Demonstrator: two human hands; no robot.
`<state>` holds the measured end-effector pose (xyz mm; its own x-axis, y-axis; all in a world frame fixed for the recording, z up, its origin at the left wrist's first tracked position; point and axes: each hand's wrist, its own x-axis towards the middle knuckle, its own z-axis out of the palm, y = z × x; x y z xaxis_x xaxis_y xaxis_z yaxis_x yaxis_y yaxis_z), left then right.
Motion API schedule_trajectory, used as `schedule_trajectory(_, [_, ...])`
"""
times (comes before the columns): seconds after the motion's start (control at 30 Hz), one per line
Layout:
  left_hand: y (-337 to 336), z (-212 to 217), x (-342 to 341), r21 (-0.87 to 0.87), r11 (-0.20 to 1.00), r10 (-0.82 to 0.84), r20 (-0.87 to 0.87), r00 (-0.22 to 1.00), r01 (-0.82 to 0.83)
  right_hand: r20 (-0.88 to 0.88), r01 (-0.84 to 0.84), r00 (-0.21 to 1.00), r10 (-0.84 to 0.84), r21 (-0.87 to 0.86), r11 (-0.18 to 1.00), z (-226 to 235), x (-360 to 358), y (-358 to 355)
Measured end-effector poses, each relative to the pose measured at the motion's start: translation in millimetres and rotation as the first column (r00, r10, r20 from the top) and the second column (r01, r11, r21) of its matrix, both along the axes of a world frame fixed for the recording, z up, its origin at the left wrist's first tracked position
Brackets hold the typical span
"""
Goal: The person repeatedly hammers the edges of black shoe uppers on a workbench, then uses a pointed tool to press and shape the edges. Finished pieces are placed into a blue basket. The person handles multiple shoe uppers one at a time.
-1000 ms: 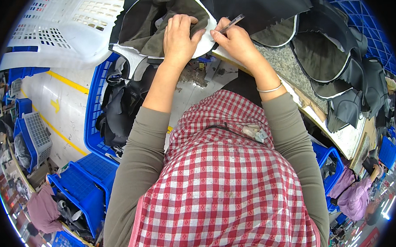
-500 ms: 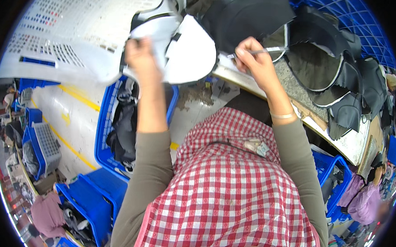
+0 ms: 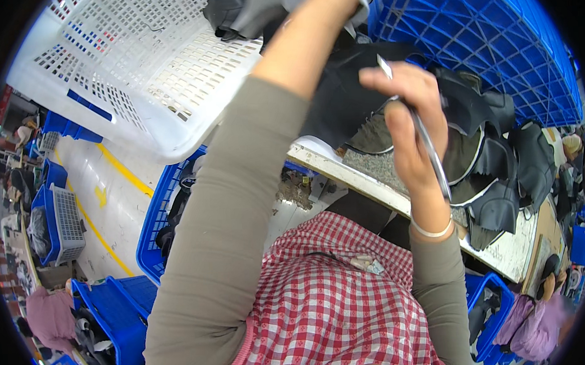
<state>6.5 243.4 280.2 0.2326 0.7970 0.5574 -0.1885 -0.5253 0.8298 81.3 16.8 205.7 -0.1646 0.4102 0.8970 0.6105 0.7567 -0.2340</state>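
Note:
My right hand [image 3: 417,112] is closed around a slim metal tool [image 3: 429,149], which slants across the palm with its flat, pale tip [image 3: 384,66] showing past the fingers. The tool's exact kind cannot be made out. Beneath and beyond that hand lie black curved pieces [image 3: 496,203] with white edging, resembling shoe uppers. A large black piece [image 3: 341,95] spreads out left of the hand. My left forearm [image 3: 306,45] reaches up and across to the top edge, where the hand passes out of the picture. Grey and black pieces [image 3: 246,15] lie near that forearm.
A white perforated basket [image 3: 179,132] stands at upper left, and a blue lattice crate [image 3: 482,37] rises at upper right. The worktable's pale edge [image 3: 364,179] runs diagonally. Blue bins [image 3: 119,314] stand at lower left. Another person in a purple top [image 3: 540,325] is at lower right.
My left arm has swung up and right, and the white piece has left its earlier spot beside that hand. My right hand has moved slightly right and down, its tool now tilted steeply.

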Motion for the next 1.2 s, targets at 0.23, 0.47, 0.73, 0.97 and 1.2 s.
schedule_trajectory(0.23, [-22, -113, -11, 0.056, 0.882, -0.272, -0.751, 0.601, 0.468, 0.036, 0.208, 0.978, -0.206, -0.245, 0.947, -10, 20, 147])
schedule_trajectory(0.47, [74, -131, -194, -0.155, 0.914, 0.397, 0.153, 0.905, -0.375, 0.246, 0.398, 0.915, -0.321, -0.409, 0.821, -79, 57, 169])
schedule_trajectory(0.73, [250, -235, -238, -0.741, 0.671, 0.599, 0.515, 0.613, -0.033, 0.238, 0.371, 0.925, -0.295, -0.414, 0.831, -71, 61, 147])
schedule_trajectory(0.97, [280, -256, -208, -0.820, 0.569, 0.446, 0.364, 0.817, 0.055, 0.349, 0.191, 0.933, -0.086, -0.280, 0.941, -55, 23, 90])
schedule_trajectory(1.2, [317, -224, -170, -0.750, 0.661, 0.340, 0.330, 0.881, 0.026, 0.357, 0.070, 0.932, 0.059, -0.338, 0.939, -70, -33, 40])
